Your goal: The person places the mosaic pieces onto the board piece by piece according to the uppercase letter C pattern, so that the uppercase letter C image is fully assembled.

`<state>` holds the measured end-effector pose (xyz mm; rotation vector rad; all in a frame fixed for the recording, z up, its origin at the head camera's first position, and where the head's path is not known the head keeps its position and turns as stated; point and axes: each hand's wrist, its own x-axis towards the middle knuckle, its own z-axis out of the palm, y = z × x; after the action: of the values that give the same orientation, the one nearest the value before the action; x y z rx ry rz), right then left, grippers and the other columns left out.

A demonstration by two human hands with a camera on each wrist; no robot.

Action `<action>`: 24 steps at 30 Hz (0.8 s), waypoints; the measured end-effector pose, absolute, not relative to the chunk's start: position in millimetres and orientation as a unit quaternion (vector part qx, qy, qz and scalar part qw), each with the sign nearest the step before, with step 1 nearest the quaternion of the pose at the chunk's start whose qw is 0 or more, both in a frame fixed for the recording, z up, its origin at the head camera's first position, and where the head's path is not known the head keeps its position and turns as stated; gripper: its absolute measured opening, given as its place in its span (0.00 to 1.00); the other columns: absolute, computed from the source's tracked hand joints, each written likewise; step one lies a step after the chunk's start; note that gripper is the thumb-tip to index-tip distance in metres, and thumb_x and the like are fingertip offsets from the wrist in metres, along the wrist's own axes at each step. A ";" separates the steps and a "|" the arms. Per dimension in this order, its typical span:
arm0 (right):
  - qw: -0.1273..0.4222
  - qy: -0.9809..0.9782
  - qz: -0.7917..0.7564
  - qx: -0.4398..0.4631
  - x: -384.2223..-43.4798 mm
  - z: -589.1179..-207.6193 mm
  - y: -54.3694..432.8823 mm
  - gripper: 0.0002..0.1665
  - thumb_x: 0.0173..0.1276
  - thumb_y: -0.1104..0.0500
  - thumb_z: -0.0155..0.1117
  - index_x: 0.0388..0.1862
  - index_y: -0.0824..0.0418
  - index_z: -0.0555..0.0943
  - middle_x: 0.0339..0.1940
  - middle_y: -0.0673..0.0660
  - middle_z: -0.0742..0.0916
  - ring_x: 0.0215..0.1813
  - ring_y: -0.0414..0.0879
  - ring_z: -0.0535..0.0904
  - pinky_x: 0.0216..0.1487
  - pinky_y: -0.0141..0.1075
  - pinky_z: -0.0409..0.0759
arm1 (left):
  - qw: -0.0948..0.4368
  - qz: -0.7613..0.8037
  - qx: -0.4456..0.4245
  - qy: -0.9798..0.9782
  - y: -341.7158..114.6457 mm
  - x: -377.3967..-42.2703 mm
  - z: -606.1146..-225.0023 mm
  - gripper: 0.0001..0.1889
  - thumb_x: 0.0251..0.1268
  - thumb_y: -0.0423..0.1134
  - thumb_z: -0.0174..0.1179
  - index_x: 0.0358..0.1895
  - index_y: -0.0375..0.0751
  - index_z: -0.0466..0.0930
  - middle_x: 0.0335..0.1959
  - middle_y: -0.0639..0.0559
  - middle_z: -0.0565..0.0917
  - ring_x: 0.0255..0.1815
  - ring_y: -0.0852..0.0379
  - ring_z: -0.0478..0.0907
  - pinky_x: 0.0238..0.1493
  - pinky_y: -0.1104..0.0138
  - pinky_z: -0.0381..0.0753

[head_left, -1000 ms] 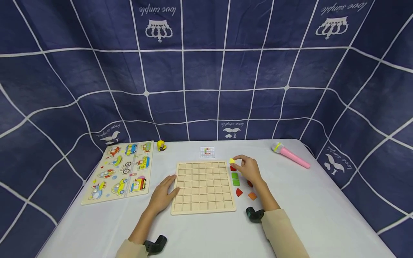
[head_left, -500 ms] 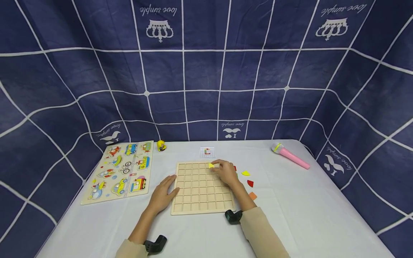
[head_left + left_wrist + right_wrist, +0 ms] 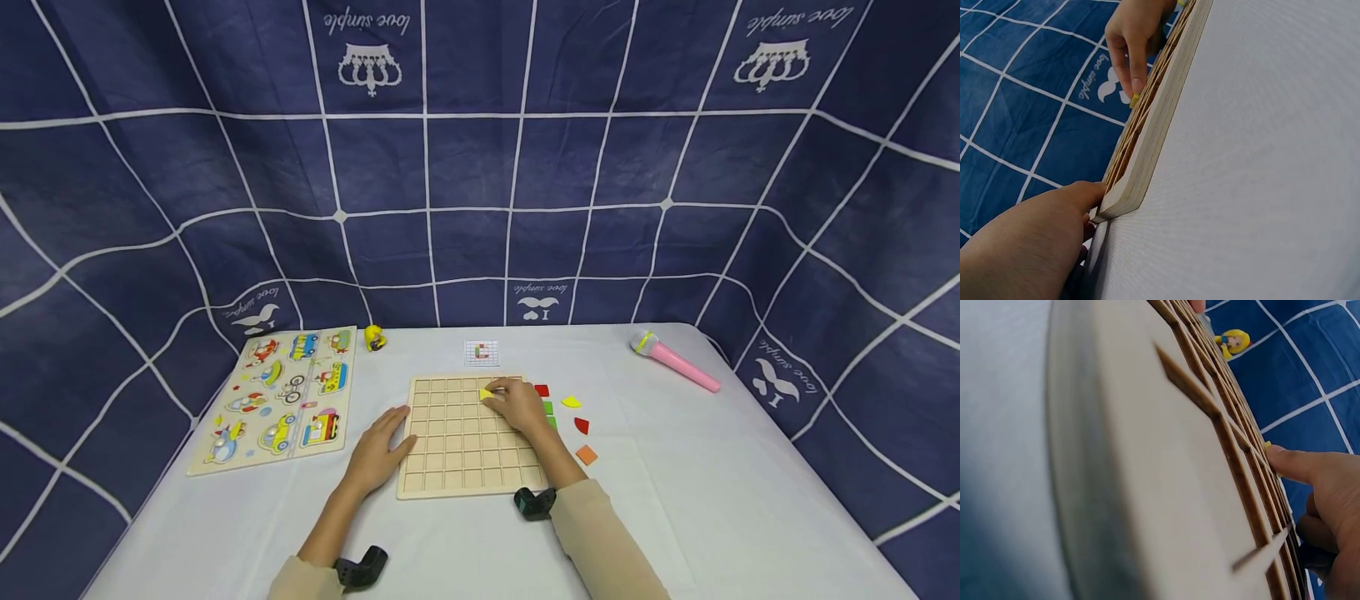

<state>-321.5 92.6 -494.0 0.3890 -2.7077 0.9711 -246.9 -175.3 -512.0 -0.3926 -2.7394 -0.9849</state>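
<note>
Yellow piece [image 3: 484, 395]: right hand [image 3: 521, 407] pinches it, relaxed left hand [image 3: 377, 454] touches board [image 3: 453, 458], cloth [image 3: 472, 162] reads "love simple".

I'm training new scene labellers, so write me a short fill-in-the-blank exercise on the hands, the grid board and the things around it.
1. The right hand pinches a ____ piece.
2. The left hand touches the ____ edge of the grid board, as seen in the head view.
3. The loose piece lowest in the head view is ____.
4. The microphone has a ____ handle.

Missing words: yellow; left; orange; pink.
</note>
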 end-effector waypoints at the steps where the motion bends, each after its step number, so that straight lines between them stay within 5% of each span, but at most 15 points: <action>1: 0.128 -0.926 0.327 0.138 -320.5 -493.9 92.3 0.15 0.53 0.48 0.71 0.37 0.53 0.86 0.31 0.54 0.86 0.28 0.46 0.77 0.25 0.37 0.75 | 0.102 -0.334 -0.133 -0.928 -175.1 -246.7 -511.9 0.30 0.62 0.43 0.59 0.65 0.34 0.65 0.65 0.38 0.66 0.67 0.40 0.58 0.65 0.45 0.56; 20: 0.109 -0.930 0.327 0.127 -320.8 -494.4 92.5 0.15 0.54 0.48 0.71 0.40 0.51 0.85 0.39 0.55 0.86 0.36 0.48 0.80 0.32 0.38 0.78 | 0.107 -0.329 -0.135 -0.928 -176.1 -248.8 -513.3 0.30 0.62 0.43 0.59 0.65 0.34 0.65 0.64 0.39 0.67 0.67 0.41 0.59 0.64 0.45 0.56; 24: 0.112 -0.918 0.357 0.130 -318.3 -489.4 100.1 0.16 0.54 0.51 0.71 0.42 0.54 0.85 0.33 0.56 0.86 0.32 0.47 0.79 0.30 0.37 0.76 | 0.105 -0.328 -0.136 -0.929 -175.9 -249.1 -512.9 0.30 0.62 0.43 0.59 0.65 0.34 0.65 0.64 0.39 0.67 0.67 0.41 0.59 0.64 0.45 0.56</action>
<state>-318.3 100.1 -489.4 0.3809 -2.6959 1.0483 -249.1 -175.9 -512.9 -0.4008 -2.7382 -0.9667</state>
